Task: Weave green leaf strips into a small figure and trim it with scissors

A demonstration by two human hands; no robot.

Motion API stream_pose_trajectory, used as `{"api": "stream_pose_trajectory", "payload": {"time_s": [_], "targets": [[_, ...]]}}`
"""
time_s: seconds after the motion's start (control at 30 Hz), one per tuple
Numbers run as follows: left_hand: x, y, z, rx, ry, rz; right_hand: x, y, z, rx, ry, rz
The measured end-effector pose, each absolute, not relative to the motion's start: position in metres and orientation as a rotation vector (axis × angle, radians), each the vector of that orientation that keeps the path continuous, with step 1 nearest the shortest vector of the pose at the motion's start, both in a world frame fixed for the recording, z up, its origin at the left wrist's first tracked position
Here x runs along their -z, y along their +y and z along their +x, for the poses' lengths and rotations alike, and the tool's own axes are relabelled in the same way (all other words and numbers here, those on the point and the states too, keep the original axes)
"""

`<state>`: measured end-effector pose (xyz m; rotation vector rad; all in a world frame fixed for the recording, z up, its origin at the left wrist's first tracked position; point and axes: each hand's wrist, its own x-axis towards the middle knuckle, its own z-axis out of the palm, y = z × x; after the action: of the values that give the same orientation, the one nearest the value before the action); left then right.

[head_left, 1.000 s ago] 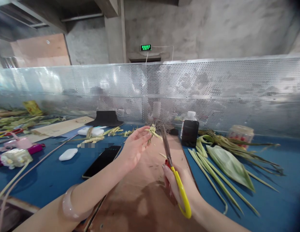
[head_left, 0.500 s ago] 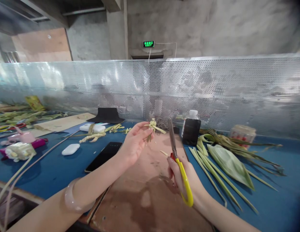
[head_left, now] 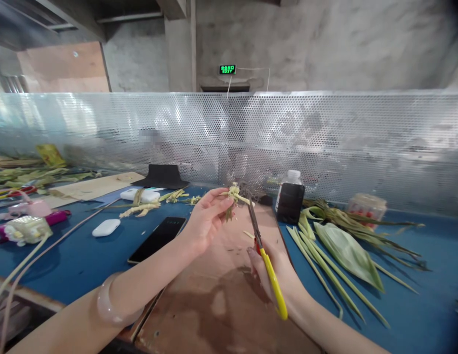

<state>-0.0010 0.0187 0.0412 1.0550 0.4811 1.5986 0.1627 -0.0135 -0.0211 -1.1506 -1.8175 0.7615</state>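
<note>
Between its fingertips my left hand (head_left: 208, 216) pinches a small figure woven from pale leaf strips (head_left: 233, 191), with a strip sticking out to the right and darker ends hanging below. My right hand (head_left: 271, 268) is closed around yellow-handled scissors (head_left: 267, 265). The blades point up and away, and their tips are at the protruding strip; whether they touch it I cannot tell. Below both hands lies a brown board (head_left: 221, 285) with small leaf scraps on it.
A black phone (head_left: 157, 240) and a white earbud case (head_left: 106, 227) lie left. Right are green leaves and stalks (head_left: 349, 250), a bottle (head_left: 290, 196) with a black object before it, and a clear tub (head_left: 367, 209). A perforated metal screen (head_left: 324, 128) stands behind.
My right hand has brought the scissors left, so the blade tips now reach the strip at the figure's right side. My left hand still holds the figure in nearly the same place.
</note>
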Motion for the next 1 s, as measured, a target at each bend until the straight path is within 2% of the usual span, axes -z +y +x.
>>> {"api": "stream_pose_trajectory", "payload": {"time_s": [0.3,1.0], "targets": [[-0.039,0.015,0.003,-1.561,0.504,1.144,0.026,-0.012,0.162,-0.704,-1.796,-1.120],[-0.039,0.016,0.001,-1.602,0.553,1.227,0.018,-0.019,0.155,-0.810,-1.723,-1.167]]}}
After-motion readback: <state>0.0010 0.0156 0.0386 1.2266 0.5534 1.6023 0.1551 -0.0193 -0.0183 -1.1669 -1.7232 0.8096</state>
